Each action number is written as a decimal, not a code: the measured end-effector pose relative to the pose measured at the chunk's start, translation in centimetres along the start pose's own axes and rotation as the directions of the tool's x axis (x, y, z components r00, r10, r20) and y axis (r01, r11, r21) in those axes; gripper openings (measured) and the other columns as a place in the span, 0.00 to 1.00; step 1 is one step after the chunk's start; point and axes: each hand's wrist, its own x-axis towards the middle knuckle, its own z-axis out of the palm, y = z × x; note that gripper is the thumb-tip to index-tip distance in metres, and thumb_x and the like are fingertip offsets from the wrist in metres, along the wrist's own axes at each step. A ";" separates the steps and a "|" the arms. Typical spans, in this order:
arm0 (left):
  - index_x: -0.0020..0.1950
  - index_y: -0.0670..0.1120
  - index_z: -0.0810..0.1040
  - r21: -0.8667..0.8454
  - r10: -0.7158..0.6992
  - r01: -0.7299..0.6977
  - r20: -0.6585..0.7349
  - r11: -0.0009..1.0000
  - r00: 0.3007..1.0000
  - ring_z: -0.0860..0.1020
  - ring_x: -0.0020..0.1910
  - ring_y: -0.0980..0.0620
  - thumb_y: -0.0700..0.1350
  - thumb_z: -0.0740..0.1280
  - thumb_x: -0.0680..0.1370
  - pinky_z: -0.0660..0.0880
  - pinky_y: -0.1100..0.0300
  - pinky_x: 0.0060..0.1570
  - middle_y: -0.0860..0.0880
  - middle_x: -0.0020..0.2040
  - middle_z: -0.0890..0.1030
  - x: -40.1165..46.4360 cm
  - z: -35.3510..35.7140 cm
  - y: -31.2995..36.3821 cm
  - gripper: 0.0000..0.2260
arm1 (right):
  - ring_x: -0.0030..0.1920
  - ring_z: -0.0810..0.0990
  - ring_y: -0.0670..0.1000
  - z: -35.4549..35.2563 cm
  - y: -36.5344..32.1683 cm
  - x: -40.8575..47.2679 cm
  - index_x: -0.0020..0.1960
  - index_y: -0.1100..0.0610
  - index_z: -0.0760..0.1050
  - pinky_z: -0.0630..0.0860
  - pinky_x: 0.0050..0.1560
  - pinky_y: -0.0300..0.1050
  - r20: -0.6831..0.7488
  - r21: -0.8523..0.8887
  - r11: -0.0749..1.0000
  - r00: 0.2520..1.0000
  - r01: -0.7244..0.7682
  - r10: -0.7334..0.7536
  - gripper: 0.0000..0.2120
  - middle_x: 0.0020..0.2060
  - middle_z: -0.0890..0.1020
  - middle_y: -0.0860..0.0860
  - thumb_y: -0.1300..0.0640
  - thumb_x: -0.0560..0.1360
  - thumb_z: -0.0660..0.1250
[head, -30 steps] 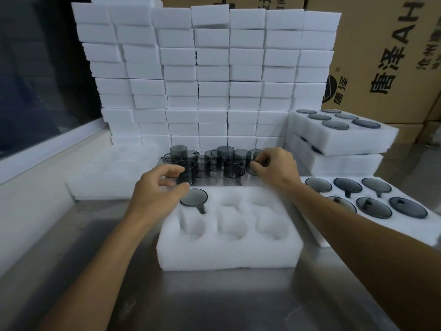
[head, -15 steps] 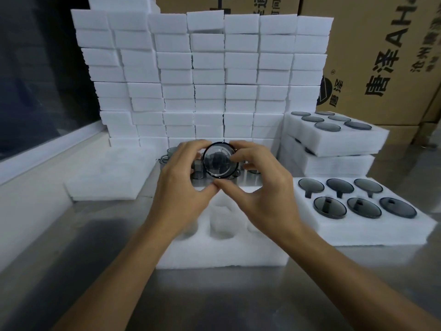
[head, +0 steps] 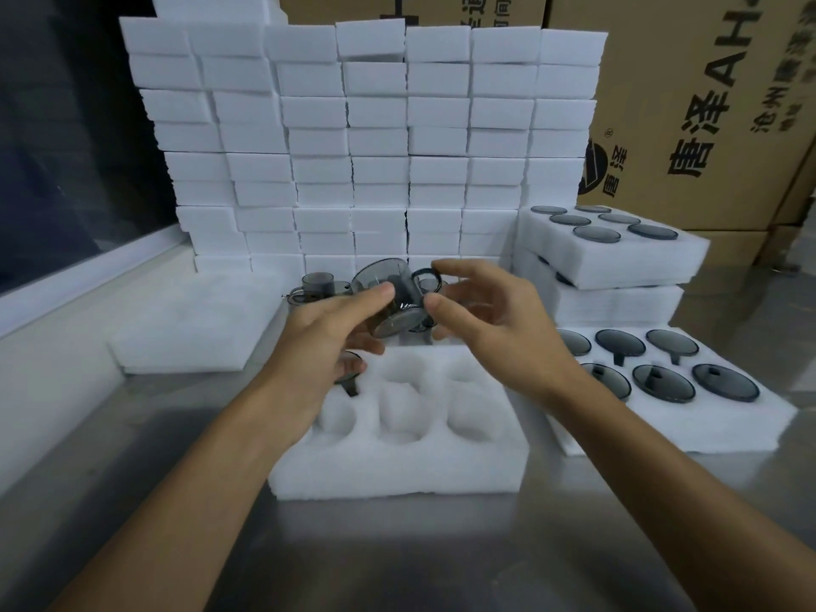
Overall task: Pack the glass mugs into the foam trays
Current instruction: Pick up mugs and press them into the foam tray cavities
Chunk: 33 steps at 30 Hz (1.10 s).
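Head view shows one smoky glass mug (head: 393, 298) tilted above the foam tray (head: 397, 457), the left hand (head: 326, 342) gripping its body while the right hand (head: 490, 320) hovers beside it, fingers loosely spread. Glass looks rigid, slick and breakable, best held around the wall. The tray has six pockets, one filled; three packed trays (head: 618, 254) sit right.

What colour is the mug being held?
Smoky grey, see-through glass mug, seen in the head view.
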 end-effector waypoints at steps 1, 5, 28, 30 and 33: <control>0.43 0.51 0.86 -0.034 -0.066 0.066 0.013 0.997 0.998 0.78 0.34 0.51 0.59 0.75 0.63 0.68 0.57 0.37 0.48 0.43 0.84 0.0 0.2 0.0 0.16 | 0.38 0.86 0.49 0.1 0.1 0.1 0.58 0.49 0.79 0.79 0.41 0.39 0.006 0.056 0.997 0.999 -0.048 0.048 0.11 0.41 0.85 0.46 0.54 0.76 0.73; 0.51 0.47 0.84 -0.093 -0.231 0.236 0.056 0.967 0.971 0.77 0.28 0.50 0.60 0.70 0.71 0.66 0.58 0.32 0.46 0.41 0.84 0.0 0.5 0.1 0.18 | 0.37 0.85 0.47 0.2 0.0 0.3 0.52 0.54 0.80 0.75 0.38 0.36 0.046 0.229 0.940 0.968 -0.252 0.248 0.07 0.39 0.86 0.48 0.53 0.76 0.72; 0.56 0.52 0.82 0.101 0.163 -0.174 0.101 0.980 0.981 0.84 0.54 0.49 0.32 0.75 0.70 0.78 0.49 0.58 0.51 0.53 0.85 0.0 0.0 -1.9 0.20 | 0.42 0.85 0.44 0.6 1.0 -0.2 0.59 0.50 0.79 0.81 0.48 0.42 0.043 -0.033 0.997 0.997 -0.067 0.068 0.21 0.47 0.85 0.42 0.50 0.68 0.80; 0.55 0.55 0.82 0.168 0.204 -0.216 0.082 0.962 0.975 0.83 0.53 0.54 0.35 0.77 0.68 0.78 0.53 0.57 0.54 0.53 0.85 0.1 -0.1 -2.1 0.21 | 0.43 0.84 0.42 0.6 1.0 -0.3 0.58 0.49 0.80 0.80 0.48 0.40 0.053 -0.087 0.996 0.998 -0.029 0.034 0.21 0.48 0.84 0.40 0.49 0.68 0.80; 0.54 0.59 0.80 0.289 0.277 -0.290 0.086 0.912 0.957 0.81 0.51 0.62 0.41 0.79 0.67 0.77 0.67 0.47 0.61 0.50 0.84 0.2 -0.2 -2.4 0.21 | 0.46 0.83 0.42 0.5 1.0 -0.3 0.60 0.49 0.80 0.81 0.52 0.43 0.080 -0.149 0.989 0.997 -0.009 0.021 0.22 0.49 0.83 0.41 0.49 0.68 0.80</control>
